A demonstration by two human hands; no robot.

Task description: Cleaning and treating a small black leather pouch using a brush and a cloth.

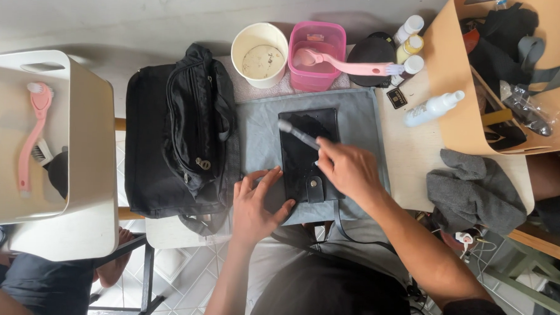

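far left of the grey mat, a pale tub sits on a white stool with a pink long-handled brush lying inside it, parked out of the way. nearer the mat, overlapping its left edge, lies a large black bag, zips up, set aside. just beyond the mat's far edge stand a cream cup and a pink container with a second pink brush resting across its rim, bristles hanging clear, likely so it can drain. on the mat itself lies a small black pouch, flat, snap tab toward the person. the left hand is spread flat, fingers open, pressing the pouch's near left corner and the mat, seemingly to keep it from sliding. the right hand is closed round the handle of a small grey brush, its head angled down onto the pouch's upper face. right of the mat are small bottles, a white spray bottle, a crumpled grey cloth, and a tan bin holding dark straps and bags.
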